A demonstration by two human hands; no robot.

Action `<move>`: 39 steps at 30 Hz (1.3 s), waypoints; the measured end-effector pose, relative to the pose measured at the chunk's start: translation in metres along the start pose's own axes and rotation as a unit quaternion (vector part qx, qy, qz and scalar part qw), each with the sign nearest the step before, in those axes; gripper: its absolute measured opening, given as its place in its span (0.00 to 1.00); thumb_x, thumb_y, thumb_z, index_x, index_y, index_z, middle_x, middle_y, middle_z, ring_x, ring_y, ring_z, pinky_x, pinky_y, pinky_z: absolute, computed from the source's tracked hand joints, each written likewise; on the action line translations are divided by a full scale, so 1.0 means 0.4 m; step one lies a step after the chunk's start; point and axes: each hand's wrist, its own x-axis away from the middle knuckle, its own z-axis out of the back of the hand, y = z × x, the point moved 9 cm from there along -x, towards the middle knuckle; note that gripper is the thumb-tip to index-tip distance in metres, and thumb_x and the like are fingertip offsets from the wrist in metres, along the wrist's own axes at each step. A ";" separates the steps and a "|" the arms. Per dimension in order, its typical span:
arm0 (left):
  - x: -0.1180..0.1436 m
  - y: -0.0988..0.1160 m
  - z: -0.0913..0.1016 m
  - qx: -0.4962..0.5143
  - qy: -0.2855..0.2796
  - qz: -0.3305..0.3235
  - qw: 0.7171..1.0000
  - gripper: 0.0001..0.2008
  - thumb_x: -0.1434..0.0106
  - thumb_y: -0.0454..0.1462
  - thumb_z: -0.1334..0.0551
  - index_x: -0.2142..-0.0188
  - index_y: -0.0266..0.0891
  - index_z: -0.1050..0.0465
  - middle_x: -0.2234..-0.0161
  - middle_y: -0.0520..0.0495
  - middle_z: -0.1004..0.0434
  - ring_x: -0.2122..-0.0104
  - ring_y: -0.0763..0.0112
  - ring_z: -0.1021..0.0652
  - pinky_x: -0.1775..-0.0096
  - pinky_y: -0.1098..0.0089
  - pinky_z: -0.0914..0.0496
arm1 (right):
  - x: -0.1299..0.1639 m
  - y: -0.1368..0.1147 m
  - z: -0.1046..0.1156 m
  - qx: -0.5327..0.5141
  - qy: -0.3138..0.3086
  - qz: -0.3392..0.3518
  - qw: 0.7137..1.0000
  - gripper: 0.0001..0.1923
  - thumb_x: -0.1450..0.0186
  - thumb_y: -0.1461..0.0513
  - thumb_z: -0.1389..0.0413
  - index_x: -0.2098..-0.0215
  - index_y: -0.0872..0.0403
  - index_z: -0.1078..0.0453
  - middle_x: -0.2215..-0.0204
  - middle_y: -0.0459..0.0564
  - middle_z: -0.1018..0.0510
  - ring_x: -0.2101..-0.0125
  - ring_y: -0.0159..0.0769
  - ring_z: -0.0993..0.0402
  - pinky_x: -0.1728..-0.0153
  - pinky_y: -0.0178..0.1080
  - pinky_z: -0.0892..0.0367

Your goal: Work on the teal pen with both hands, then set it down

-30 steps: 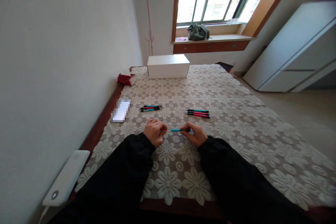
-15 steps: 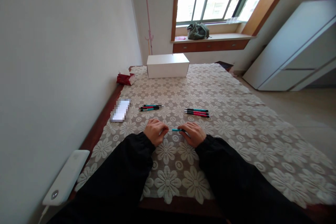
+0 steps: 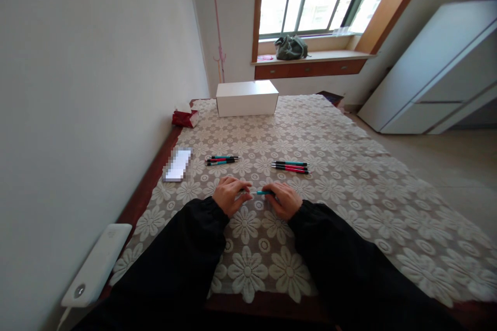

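Close over the tablecloth, my right hand (image 3: 285, 200) is closed around a teal and black pen barrel (image 3: 261, 192), its teal end pointing left. A thin pale rod (image 3: 253, 193) runs from that end toward my left hand (image 3: 230, 196). The thumb and index finger of my left hand pinch a small dark pen piece (image 3: 243, 192) at the rod's other end; its exact form is too small to make out. Beyond my left hand lie several teal, red and black pens (image 3: 223, 160). Past my right hand, a second group of similar pens (image 3: 290, 166) lies side by side.
A patterned tablecloth (image 3: 248, 269) covers the table. On the left are a blurred-out phone-shaped thing (image 3: 178, 164), a red tissue pack (image 3: 185, 118) and a white power bank (image 3: 97, 265) with a cable. A white box (image 3: 247, 105) stands at the far end.
My left thumb and index finger have spread slightly, showing the dark piece between them. The teal barrel has shifted a little right, and more of the pale rod shows.
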 end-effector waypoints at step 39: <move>-0.003 -0.047 0.013 -0.087 0.001 0.081 0.993 0.05 0.38 0.36 0.36 0.62 0.43 0.22 0.60 0.47 0.18 0.54 0.58 0.25 0.50 0.54 0.36 | 0.000 0.040 0.024 0.096 0.033 -0.058 0.993 0.08 0.33 0.63 0.50 0.59 0.52 0.29 0.63 0.52 0.20 0.61 0.43 0.25 0.57 0.43 0.36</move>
